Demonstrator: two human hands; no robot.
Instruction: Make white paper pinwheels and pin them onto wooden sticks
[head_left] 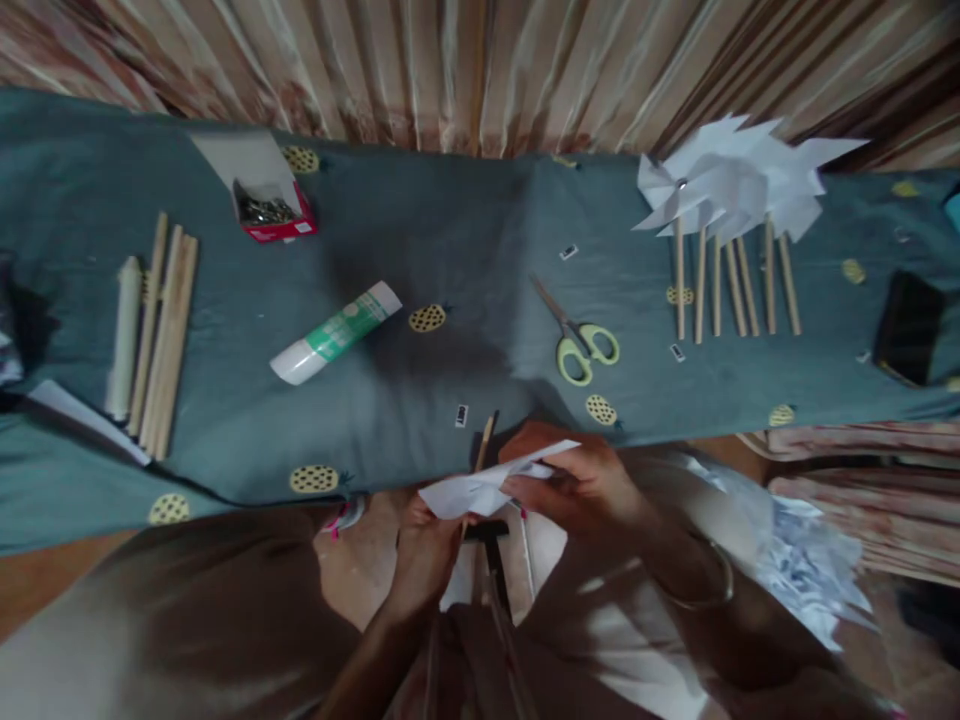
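Note:
Both hands work at the near edge of a table covered by a grey-green cloth (420, 230). My right hand (581, 480) is closed, pinching a folded white paper piece (480, 488) from the right. My left hand (424, 550) is closed under the paper's left end, gripping it together with a thin wooden stick (484, 443) that points up past the paper. A small dark hammer (491, 545) lies in my lap just below the hands.
Green-handled scissors (581, 345) lie just beyond the hands. A white and green glue tube (337, 332) lies centre-left. A red box of pins (271, 210) sits further back. Bare sticks (161, 335) lie left. Finished paper pinwheels (731, 215) lie right, beside a black phone (909, 325).

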